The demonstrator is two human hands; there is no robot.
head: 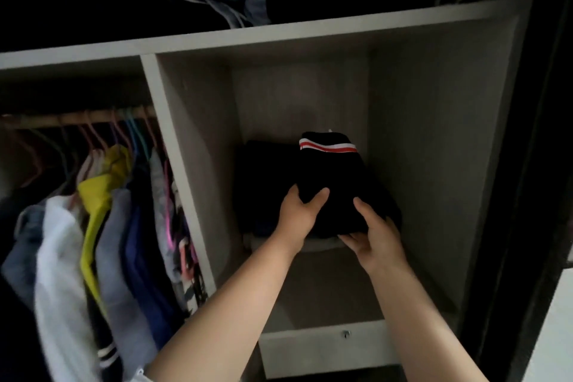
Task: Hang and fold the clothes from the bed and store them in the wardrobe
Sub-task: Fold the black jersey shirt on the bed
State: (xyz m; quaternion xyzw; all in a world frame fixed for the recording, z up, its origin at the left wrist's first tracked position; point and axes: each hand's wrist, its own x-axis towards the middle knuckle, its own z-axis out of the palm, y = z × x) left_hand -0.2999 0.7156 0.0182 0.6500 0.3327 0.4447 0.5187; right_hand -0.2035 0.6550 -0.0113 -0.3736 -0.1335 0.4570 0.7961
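A folded black garment (335,177) with a red and white striped band at its far end lies in the wardrobe's middle compartment (418,133), partly on a stack of dark folded clothes (263,183). My left hand (299,215) grips the garment's near left corner, thumb on top. My right hand (373,231) holds the near right edge, thumb on top and fingers underneath. Both forearms reach in from below.
To the left, several garments (102,226) hang on coloured hangers from a wooden rail (77,118), behind a white divider (173,164). The top shelf (279,34) carries piled dark and pale clothes. A drawer front with a lock (346,333) sits below. A dark door frame (533,164) stands on the right.
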